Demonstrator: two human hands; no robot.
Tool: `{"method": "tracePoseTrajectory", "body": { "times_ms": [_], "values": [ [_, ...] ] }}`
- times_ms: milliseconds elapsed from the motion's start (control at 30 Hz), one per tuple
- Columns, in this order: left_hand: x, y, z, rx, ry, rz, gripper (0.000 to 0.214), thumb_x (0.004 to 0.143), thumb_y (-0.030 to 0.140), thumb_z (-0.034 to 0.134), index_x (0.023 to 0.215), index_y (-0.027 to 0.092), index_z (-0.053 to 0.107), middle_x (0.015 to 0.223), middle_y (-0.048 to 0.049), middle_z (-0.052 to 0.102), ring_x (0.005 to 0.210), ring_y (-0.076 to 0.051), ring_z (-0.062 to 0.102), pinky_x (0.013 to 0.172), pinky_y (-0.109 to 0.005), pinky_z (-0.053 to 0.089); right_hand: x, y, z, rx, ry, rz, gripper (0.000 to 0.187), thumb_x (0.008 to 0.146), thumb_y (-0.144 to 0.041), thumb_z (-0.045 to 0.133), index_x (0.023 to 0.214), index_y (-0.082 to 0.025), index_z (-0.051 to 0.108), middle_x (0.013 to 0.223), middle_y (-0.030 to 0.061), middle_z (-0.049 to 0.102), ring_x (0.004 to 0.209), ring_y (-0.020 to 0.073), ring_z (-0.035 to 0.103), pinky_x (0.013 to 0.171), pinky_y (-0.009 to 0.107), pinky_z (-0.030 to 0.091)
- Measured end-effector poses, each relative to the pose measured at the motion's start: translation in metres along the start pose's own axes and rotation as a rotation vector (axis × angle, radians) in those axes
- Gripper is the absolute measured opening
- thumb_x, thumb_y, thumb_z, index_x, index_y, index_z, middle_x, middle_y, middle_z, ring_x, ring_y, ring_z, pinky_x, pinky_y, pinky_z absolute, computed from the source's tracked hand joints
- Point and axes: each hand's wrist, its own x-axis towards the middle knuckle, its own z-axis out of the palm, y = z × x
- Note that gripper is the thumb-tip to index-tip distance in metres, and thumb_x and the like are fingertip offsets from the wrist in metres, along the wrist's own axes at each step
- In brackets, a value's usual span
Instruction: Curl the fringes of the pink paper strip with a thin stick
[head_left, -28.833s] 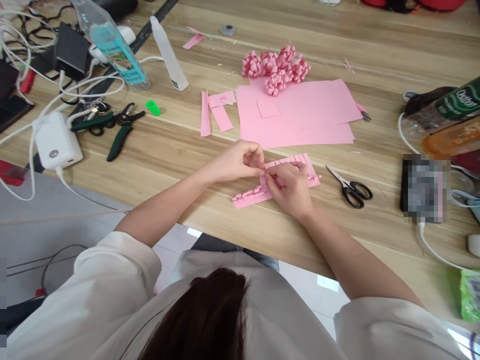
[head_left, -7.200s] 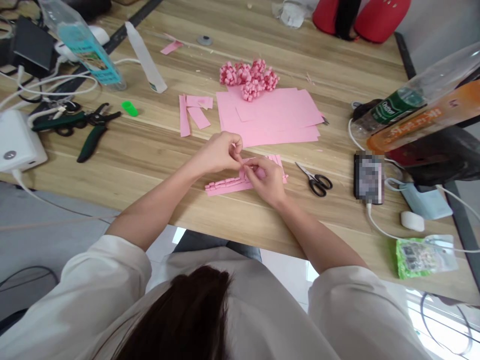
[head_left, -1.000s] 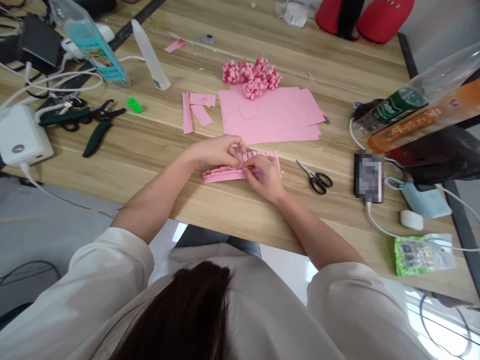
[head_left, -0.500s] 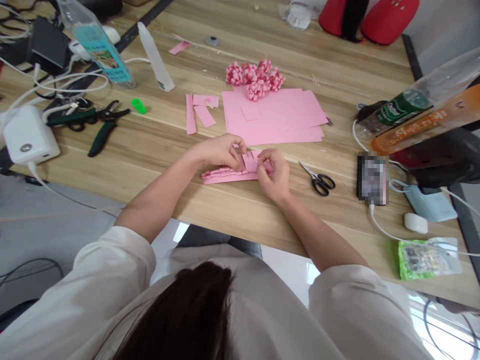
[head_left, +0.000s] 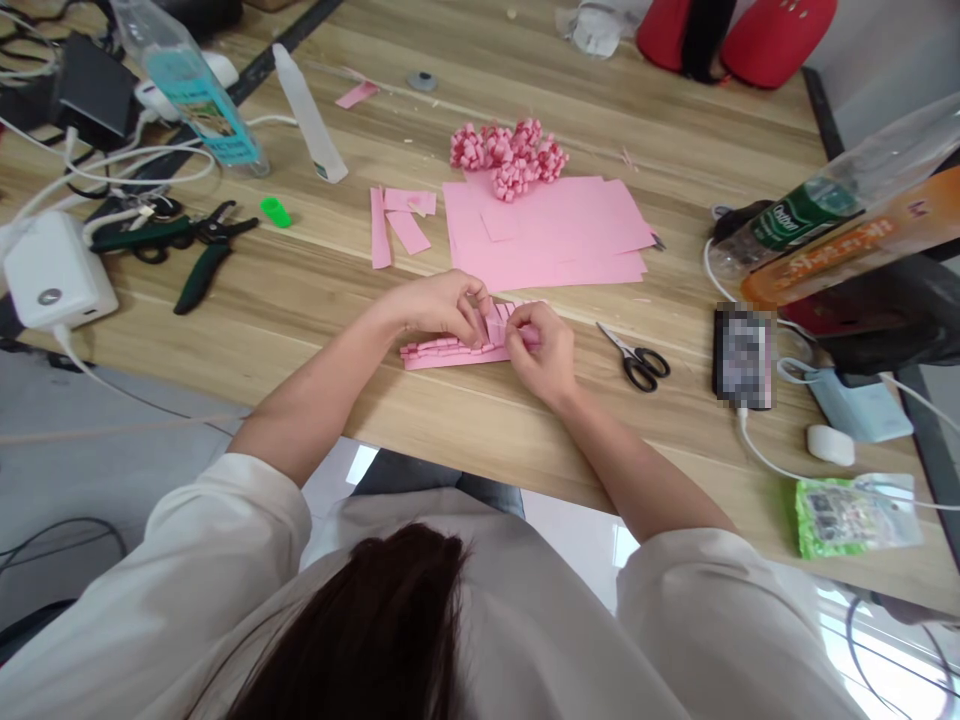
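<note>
A pink fringed paper strip (head_left: 459, 359) lies at the table's near side, its left part folded into small loops and several cut tabs standing free in the middle. My left hand (head_left: 450, 305) reaches over it from the left, fingers bent and closed on the paper at the folded part. From the right, my right hand (head_left: 541, 350) pinches the strip, thumb and forefinger together beside the free tabs. The strip's right end is partly hidden by that hand. Beyond both hands, pink paper flowers (head_left: 510, 158) rest on stacked pink sheets (head_left: 555, 235).
Black-handled scissors (head_left: 637, 360) lie right of my hands. Pink paper scraps (head_left: 381, 228), a green cap (head_left: 276, 211), wire strippers (head_left: 214, 245) and a white glue bottle (head_left: 309, 115) are to the left. Bottles (head_left: 802, 220) and a phone (head_left: 742, 357) with a cable occupy the right.
My right hand has shifted slightly left along the strip, nearer my left hand. The free tabs between the hands now spread differently. My left hand has barely moved.
</note>
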Motion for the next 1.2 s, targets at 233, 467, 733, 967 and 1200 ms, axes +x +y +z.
{"method": "tracePoseTrajectory", "body": {
  "times_ms": [233,467,733,967,1200],
  "values": [
    [0.002,0.000,-0.002,0.076,-0.009,-0.013,0.034,0.055,0.009,0.080,0.080,0.017,0.058,0.066,0.0002,0.074,0.062,-0.015,0.070,0.059,-0.022,0.046,0.000,-0.002,0.000,-0.035,-0.028,0.077,0.006,0.077,-0.024,0.049,0.075,-0.022,0.054,0.075,0.0035,0.063,0.070,0.0200,0.057,0.069,0.036,0.041],
    [0.000,-0.002,-0.008,0.117,0.024,0.042,0.019,0.068,0.021,0.074,0.084,0.017,0.064,0.072,-0.0034,0.076,0.066,-0.017,0.072,0.057,-0.022,0.046,0.000,-0.004,-0.001,-0.065,-0.056,0.139,0.004,0.078,-0.025,0.049,0.075,-0.023,0.053,0.076,0.0038,0.065,0.073,0.0210,0.059,0.073,0.037,0.043],
    [0.003,-0.004,-0.012,0.604,0.451,0.164,0.005,0.071,0.020,0.077,0.073,0.015,0.074,0.065,-0.0035,0.068,0.066,-0.017,0.062,0.069,-0.029,0.042,-0.001,-0.005,-0.001,-0.089,-0.064,0.148,0.004,0.077,-0.024,0.049,0.075,-0.023,0.053,0.077,0.0035,0.066,0.074,0.0207,0.060,0.075,0.037,0.044],
    [0.011,-0.010,-0.003,0.732,0.407,0.174,0.029,0.066,0.036,0.086,0.083,0.014,0.077,0.070,-0.0023,0.066,0.065,-0.014,0.053,0.065,-0.026,0.035,-0.001,-0.004,0.000,-0.088,-0.052,0.137,0.005,0.078,-0.025,0.050,0.074,-0.023,0.053,0.074,0.0028,0.065,0.069,0.0196,0.058,0.072,0.037,0.043],
    [0.007,-0.002,0.006,0.689,0.357,0.113,0.016,0.068,0.022,0.081,0.082,0.014,0.078,0.070,-0.0029,0.068,0.065,-0.014,0.055,0.065,-0.027,0.037,-0.001,-0.002,0.000,-0.088,-0.052,0.132,0.006,0.077,-0.025,0.050,0.074,-0.023,0.054,0.073,0.0024,0.064,0.066,0.0191,0.057,0.067,0.035,0.040]
  ]
}}
